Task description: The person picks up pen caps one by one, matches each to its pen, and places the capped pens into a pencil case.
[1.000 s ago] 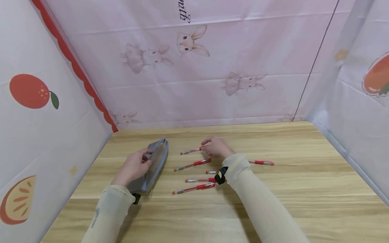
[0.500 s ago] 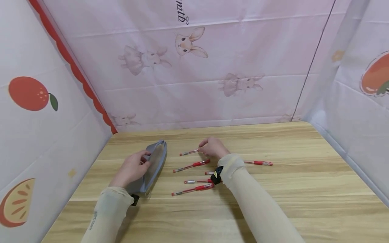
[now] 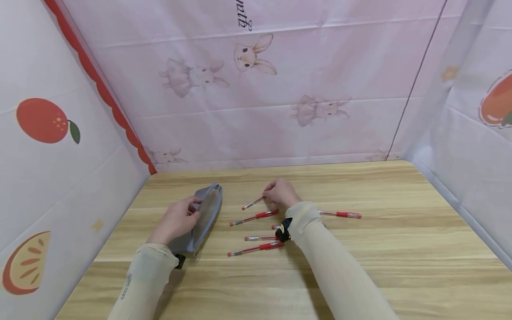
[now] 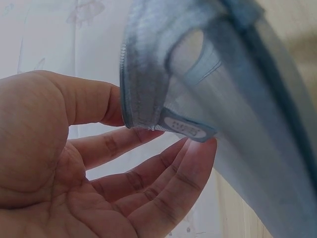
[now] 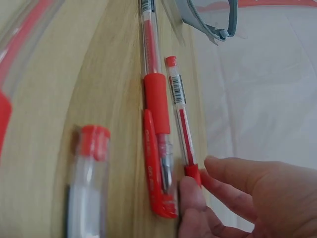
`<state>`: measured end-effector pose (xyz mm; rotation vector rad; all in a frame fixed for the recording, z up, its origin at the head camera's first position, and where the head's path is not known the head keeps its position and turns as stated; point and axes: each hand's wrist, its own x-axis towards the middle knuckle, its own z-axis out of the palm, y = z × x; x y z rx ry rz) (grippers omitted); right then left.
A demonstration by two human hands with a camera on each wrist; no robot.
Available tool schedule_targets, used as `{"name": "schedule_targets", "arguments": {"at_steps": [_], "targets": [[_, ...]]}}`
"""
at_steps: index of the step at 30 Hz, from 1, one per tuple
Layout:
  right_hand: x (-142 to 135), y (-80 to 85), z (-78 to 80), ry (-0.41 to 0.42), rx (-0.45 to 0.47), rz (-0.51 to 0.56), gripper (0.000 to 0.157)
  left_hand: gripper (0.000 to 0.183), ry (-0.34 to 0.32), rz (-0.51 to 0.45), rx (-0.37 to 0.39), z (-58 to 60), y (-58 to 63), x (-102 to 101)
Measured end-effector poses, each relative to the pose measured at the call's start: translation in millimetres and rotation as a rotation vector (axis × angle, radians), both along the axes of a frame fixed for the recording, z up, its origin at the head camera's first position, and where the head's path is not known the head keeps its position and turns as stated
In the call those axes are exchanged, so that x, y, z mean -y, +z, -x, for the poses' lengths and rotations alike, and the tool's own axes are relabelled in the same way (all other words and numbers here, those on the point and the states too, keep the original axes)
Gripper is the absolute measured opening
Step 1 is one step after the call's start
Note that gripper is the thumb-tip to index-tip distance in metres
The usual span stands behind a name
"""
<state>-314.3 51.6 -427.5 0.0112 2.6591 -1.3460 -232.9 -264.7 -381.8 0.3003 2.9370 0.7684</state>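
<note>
My left hand (image 3: 174, 222) pinches the rim of a blue-grey zip pouch (image 3: 185, 243), thumb on one side and fingers on the other. In the left wrist view the pouch's zip edge (image 4: 143, 74) and a small fabric tab lie at the fingertips; its mouth gapes. My right hand (image 3: 281, 194) pinches a clear gel pen (image 3: 253, 204) by its red grip, between thumb and fingers. The far part of that pen is hidden by the hand. Just nearer lies another red gel pen (image 3: 254, 218), close beside the held one in the right wrist view (image 5: 157, 104).
Several more red gel pens lie on the wooden table: one at the front (image 3: 256, 249), one behind it (image 3: 260, 238), and one to the right (image 3: 346, 214). My right wrist partly covers another pen (image 3: 277, 227). Printed cloth walls (image 3: 256, 133) enclose the table's back and sides.
My right hand has shifted slightly left and taken hold of the farthest pen, whose free end has swung a little toward me. The left hand and pouch stay in place.
</note>
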Motion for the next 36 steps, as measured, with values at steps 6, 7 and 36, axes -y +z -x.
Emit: {"name": "schedule_targets", "arguments": {"at_steps": [6,7,36], "targets": [[2.6,-3.7,3.7,-0.115,0.02,0.093,0.019,0.046,0.004,-0.002,-0.005,0.3,0.7,2.0],[3.1,-3.6,4.1,-0.133,0.028,0.106,0.021,0.046,0.007,0.0,-0.007,0.5,0.7,2.4],[-8.8,-14.9,12.5,0.035,-0.196,-0.004,0.026,0.046,0.013,0.002,0.022,-1.5,3.2,5.3]]}}
